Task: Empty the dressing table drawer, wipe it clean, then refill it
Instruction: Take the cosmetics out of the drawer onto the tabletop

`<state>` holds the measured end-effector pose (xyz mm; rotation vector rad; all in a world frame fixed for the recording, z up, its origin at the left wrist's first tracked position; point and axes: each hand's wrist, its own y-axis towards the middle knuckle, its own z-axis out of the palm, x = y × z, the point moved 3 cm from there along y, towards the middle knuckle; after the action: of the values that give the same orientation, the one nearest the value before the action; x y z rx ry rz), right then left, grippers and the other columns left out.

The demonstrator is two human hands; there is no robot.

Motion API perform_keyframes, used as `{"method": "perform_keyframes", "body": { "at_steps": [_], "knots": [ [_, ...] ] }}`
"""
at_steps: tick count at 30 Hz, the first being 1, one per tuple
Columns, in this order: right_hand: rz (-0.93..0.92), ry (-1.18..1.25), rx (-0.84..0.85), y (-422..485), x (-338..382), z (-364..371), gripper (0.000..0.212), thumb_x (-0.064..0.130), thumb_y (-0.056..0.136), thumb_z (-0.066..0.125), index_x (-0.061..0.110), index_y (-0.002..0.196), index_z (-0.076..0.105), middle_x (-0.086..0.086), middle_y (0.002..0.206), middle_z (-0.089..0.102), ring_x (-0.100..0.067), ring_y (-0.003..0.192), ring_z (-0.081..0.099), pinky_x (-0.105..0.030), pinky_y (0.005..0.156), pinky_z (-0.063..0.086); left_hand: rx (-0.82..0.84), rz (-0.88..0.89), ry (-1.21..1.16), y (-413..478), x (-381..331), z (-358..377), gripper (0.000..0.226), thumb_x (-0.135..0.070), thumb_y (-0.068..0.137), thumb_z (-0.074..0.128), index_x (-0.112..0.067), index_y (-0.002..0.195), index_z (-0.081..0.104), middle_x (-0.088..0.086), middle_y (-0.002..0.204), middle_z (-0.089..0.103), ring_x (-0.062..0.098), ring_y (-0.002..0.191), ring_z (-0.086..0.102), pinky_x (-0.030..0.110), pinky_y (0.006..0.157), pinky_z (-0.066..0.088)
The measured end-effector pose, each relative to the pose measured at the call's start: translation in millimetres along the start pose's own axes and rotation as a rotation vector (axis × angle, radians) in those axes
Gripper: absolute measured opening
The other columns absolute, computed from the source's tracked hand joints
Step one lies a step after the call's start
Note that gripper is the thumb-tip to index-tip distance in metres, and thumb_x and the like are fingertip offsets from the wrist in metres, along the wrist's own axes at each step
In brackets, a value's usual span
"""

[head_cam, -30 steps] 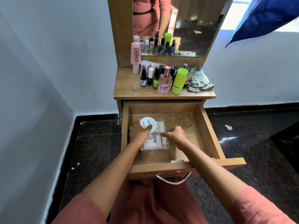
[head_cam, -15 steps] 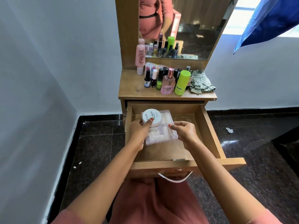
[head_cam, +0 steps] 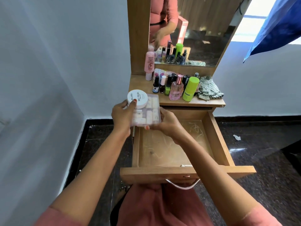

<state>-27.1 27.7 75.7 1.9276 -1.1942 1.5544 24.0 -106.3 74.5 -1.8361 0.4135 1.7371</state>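
A home bedroom corner: wooden dressing table (head_cam: 177, 101) with mirror (head_cam: 195, 30), cosmetics bottles (head_cam: 175, 88), tiled floor (head_cam: 263, 144)

Jar (head_cam: 137, 101): white, black lettering. Box (head_cam: 152, 119): clear, cream contents. Drawer (head_cam: 217, 141): tan wood, pale scribbled marks. Right edge of counter (head_cam: 139, 87): grey-green striped cloth (head_cam: 209, 90), lime-green bottle (head_cam: 190, 91), pink flask (head_cam: 175, 92).
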Motion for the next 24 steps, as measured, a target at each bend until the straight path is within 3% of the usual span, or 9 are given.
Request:
{"method": "perform_keyframes", "body": {
  "at_steps": [2,5,8,13,17,24],
  "knots": [
    [-0.033,-0.120,-0.020,8.2,9.8,4.5,0.057,0.001,0.067,0.077,0.011,0.117,0.053,-0.007,0.116,0.064,-0.019,0.109,0.059,-0.031,0.092,0.050,-0.010,0.005,0.010,11.5,-5.6,-0.8,0.044,-0.020,0.086,0.062,-0.006,0.127,0.054,0.008,0.130,0.057,0.020,0.112,0.058,0.024,0.083,0.051],
    [-0.085,-0.261,-0.070,19.0,22.3,6.7,0.050,0.004,0.076,0.071,0.005,0.122,0.051,-0.002,0.112,0.061,-0.012,0.106,0.055,-0.015,0.077,0.042,-0.035,0.003,0.010,26.8,-9.7,0.4,0.044,-0.021,0.086,0.062,-0.006,0.127,0.055,0.008,0.132,0.056,0.021,0.114,0.057,0.028,0.089,0.050],
    [-0.125,-0.316,-0.114,31.3,22.9,11.3,0.045,0.004,0.080,0.067,0.001,0.122,0.050,-0.010,0.117,0.062,-0.010,0.101,0.055,-0.011,0.071,0.041,-0.049,0.010,0.035,37.2,-11.3,3.5,0.042,-0.021,0.087,0.061,-0.005,0.125,0.056,0.008,0.131,0.057,0.020,0.112,0.058,0.027,0.086,0.049],
    [-0.160,-0.413,-0.198,44.3,16.6,17.3,0.051,0.005,0.084,0.063,-0.001,0.131,0.045,-0.016,0.123,0.056,-0.020,0.103,0.057,-0.022,0.081,0.046,-0.040,0.027,0.068,50.1,-9.8,9.9,0.033,-0.019,0.090,0.057,-0.004,0.120,0.059,0.010,0.126,0.059,0.013,0.094,0.055,0.018,0.068,0.049],
    [-0.251,-0.655,-0.279,52.6,15.7,17.8,0.038,0.012,0.088,0.058,0.007,0.126,0.053,-0.015,0.125,0.056,-0.029,0.115,0.052,-0.035,0.089,0.046,-0.055,-0.005,0.036,60.1,-7.5,12.9,0.034,-0.020,0.091,0.055,-0.007,0.122,0.058,0.009,0.126,0.059,0.020,0.101,0.060,0.033,0.084,0.053],
    [-0.379,-1.053,-0.285,69.6,21.9,27.6,0.037,0.001,0.090,0.048,0.005,0.127,0.047,-0.013,0.135,0.040,-0.028,0.118,0.045,-0.036,0.098,0.042,-0.007,0.032,0.101,75.3,-12.3,24.2,0.034,-0.019,0.095,0.048,-0.008,0.126,0.053,0.008,0.131,0.056,0.020,0.110,0.057,0.026,0.084,0.048]
  ]
}}
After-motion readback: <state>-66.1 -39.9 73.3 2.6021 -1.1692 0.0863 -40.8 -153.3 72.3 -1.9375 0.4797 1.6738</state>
